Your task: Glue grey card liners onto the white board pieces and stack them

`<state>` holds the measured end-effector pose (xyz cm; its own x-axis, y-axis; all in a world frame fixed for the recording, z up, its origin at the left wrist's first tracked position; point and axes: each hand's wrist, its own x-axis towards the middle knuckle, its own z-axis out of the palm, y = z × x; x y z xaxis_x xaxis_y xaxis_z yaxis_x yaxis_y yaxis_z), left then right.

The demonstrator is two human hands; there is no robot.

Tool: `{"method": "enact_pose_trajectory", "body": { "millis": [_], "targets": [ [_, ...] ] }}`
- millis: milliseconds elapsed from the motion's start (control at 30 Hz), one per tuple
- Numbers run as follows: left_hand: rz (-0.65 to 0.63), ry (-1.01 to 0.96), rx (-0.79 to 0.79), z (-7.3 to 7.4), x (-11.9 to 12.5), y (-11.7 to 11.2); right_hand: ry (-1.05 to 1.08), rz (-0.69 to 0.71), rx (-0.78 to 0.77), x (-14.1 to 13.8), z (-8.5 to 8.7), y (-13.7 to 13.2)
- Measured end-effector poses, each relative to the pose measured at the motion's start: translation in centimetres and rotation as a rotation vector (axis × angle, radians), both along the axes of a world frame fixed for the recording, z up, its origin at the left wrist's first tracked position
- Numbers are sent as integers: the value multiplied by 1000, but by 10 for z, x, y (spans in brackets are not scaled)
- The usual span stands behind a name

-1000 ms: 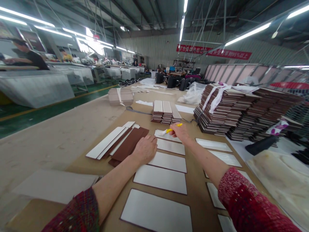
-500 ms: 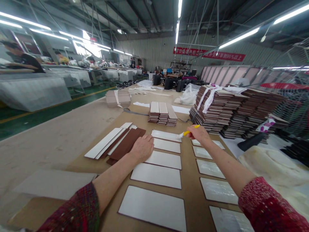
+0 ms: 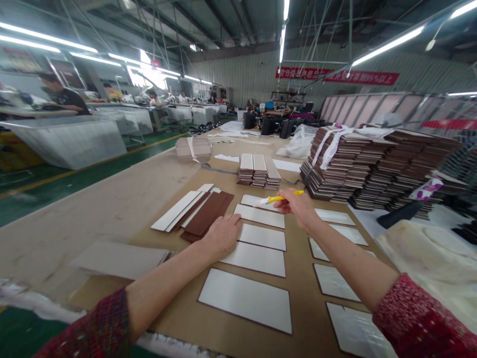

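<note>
My right hand grips the yellow handle of a brush and holds its white bristles over the farthest white panel in the middle column. My left hand lies palm down with fingers outstretched, fingertips by the left end of the second panel. Nearer panels of this column have a matt white face and dark edges. Along the right, another column of panels shows a streaky, shiny coating. Brown panels and white strips lie stacked left of my left hand.
Tall piles of brown-edged boards stand at the right, beyond a crumpled pale sheet. Small stacks of strips and a tied bundle sit farther back. Loose pale sheets lie at the left. Co-workers sit far left.
The brush has moved left along the far panel, away from its right end. My left hand has shifted slightly nearer, uncovering the second panel's left end. The view has turned a little left.
</note>
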<state>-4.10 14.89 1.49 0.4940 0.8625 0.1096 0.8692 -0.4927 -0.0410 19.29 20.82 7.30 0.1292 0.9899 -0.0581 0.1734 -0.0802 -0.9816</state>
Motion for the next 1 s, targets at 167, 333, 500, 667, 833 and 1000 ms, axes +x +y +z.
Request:
{"method": "enact_pose_trajectory", "body": {
  "millis": [167,333,500,667,833,1000],
  "targets": [
    [64,-23,10,-12,-1,-4,0,25,-28,-23,-11,1],
    [66,-55,16,-15,-1,1,-24,61,-24,-40,-20,8],
    [61,-73,26,-16,-2,1,-83,102,-12,-53,-31,15],
    [67,-83,34,-19,-3,2,-228,131,-30,-60,-35,18],
    [69,-89,43,-20,-3,1,-392,166,-35,-56,-30,22],
    [70,-81,50,-18,-3,0,-497,210,-25,-40,-24,25]
  ]
}}
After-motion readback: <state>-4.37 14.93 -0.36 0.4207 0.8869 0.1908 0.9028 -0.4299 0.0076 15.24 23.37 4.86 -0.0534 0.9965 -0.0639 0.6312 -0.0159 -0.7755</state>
